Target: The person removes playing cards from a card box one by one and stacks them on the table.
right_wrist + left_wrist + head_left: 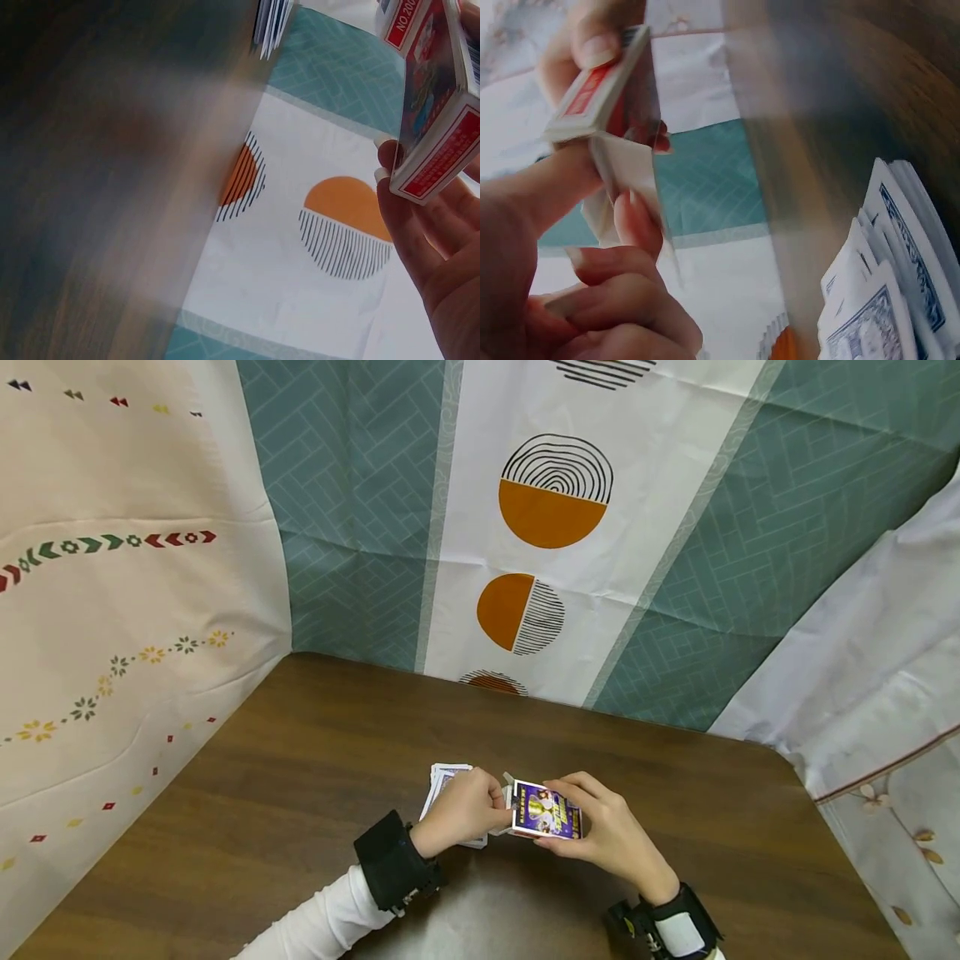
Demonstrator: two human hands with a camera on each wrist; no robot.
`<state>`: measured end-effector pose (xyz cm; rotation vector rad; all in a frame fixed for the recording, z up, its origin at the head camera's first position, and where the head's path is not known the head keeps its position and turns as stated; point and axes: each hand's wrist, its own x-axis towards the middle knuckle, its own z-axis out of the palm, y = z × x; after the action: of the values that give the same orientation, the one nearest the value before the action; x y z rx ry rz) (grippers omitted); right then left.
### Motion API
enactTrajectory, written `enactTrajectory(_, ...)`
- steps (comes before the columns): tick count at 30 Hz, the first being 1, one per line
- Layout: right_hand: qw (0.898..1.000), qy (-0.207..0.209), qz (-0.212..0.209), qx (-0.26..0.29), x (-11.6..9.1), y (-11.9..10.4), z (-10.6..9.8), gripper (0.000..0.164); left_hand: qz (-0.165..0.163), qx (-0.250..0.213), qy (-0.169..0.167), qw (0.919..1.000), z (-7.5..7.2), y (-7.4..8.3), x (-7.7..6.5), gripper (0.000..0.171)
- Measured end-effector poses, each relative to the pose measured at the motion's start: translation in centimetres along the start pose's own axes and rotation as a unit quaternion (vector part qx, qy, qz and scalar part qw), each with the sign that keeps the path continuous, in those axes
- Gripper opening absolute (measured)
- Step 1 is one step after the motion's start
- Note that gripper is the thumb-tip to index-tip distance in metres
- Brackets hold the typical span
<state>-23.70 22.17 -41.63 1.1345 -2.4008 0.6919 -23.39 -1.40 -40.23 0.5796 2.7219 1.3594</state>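
A purple playing-card box with a gold trophy picture is held above the table by my right hand, thumb on one edge and fingers on the other. Its end flap stands open towards my left hand, whose thumb and a fingertip pinch it at the box's mouth. The right wrist view shows the box's red-and-white end panel above the right fingers. Beneath the left hand lies a loose stack of playing cards, partly covered by it; blue-patterned backs show in the left wrist view.
The brown wooden table reaches back to a teal-and-white patterned cloth. A cream printed cloth hangs along the left side, and a white cloth hangs on the right.
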Motion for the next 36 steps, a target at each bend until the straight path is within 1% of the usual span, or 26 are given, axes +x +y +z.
enactTrajectory(3, 1.000, -0.001, 0.003, -0.002, 0.0, 0.1, 0.0, 0.060, -0.019, -0.059, -0.041, 0.9973, -0.4, -0.4, 0.4, 0.027)
enactTrajectory(6, 1.000, 0.000, 0.004, 0.002, 0.0, 0.2, 0.0, 0.060, -0.044, -0.109, -0.079, 0.9899, -1.1, -0.9, 0.7, 0.027)
enactTrajectory(9, 1.000, -0.002, 0.010, 0.002, 0.0, 0.3, -0.1, 0.059, -0.058, -0.119, -0.101, 0.9860, -1.8, -1.1, 1.0, 0.028)
enactTrajectory(11, 1.000, -0.006, 0.019, 0.002, 0.0, 0.3, -0.2, 0.059, -0.066, -0.123, -0.112, 0.9839, -2.2, -1.3, 1.1, 0.027)
enactTrajectory(13, 1.000, -0.010, 0.029, -0.001, 0.1, 0.4, -0.3, 0.060, -0.073, -0.136, -0.123, 0.9804, -2.7, -1.5, 1.2, 0.024)
enactTrajectory(15, 0.999, -0.013, 0.034, -0.004, 0.1, 0.4, -0.4, 0.060, -0.076, -0.149, -0.131, 0.9771, -3.3, -1.8, 1.3, 0.022)
enactTrajectory(17, 0.999, -0.010, 0.034, -0.008, 0.2, 0.5, -0.4, 0.061, -0.071, -0.159, -0.141, 0.9746, -4.1, -2.1, 1.3, 0.022)
enactTrajectory(22, 1.000, -0.001, 0.027, -0.013, 0.2, 0.6, -0.5, 0.061, -0.053, -0.152, -0.156, 0.9745, -6.5, -3.0, 1.4, 0.024)
enactTrajectory(27, 1.000, -0.002, 0.026, -0.009, 0.1, 0.7, -0.5, 0.060, -0.057, -0.166, -0.167, 0.9703, -8.3, -3.6, 1.4, 0.022)
enactTrajectory(30, 1.000, -0.001, 0.025, -0.007, 0.1, 0.7, -0.4, 0.059, -0.065, -0.173, -0.162, 0.9693, -9.2, -4.0, 1.3, 0.018)
enactTrajectory(32, 1.000, 0.002, 0.023, -0.008, 0.0, 0.7, -0.4, 0.059, -0.064, -0.177, -0.157, 0.9696, -9.8, -4.2, 1.3, 0.017)
enactTrajectory(36, 1.000, 0.009, 0.017, -0.008, -0.1, 0.7, -0.2, 0.058, -0.057, -0.186, -0.144, 0.9704, -10.8, -4.7, 1.3, 0.022)
